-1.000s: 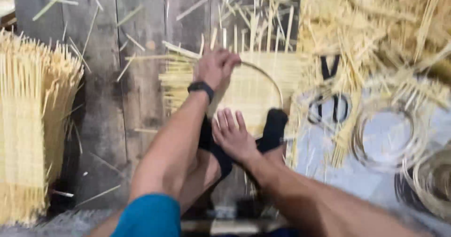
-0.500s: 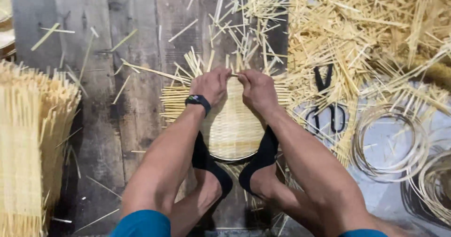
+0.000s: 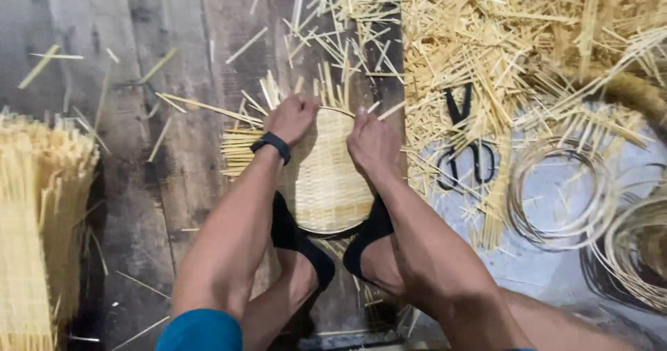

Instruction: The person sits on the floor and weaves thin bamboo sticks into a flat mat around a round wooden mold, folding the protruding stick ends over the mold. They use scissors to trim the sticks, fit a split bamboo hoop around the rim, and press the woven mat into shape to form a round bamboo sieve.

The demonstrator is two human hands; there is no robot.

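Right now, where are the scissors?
In the head view, the scissors lie on the floor to the right of the right hand, between the straw pile and the coiled hoop.

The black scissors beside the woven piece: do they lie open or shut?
Shut. The scissors lie flat among straw strips, blades together and pointing away, handle loops side by side.

A basket-weaving workshop, worked on the floor. Dark wooden planks (image 3: 139,184) lie under the hands, strewn with cut bamboo strips (image 3: 528,38) piled to their right. Black scissors (image 3: 465,149) and coiled hoops (image 3: 556,191) lie further right; a woven mat (image 3: 35,219) stands far left of them.
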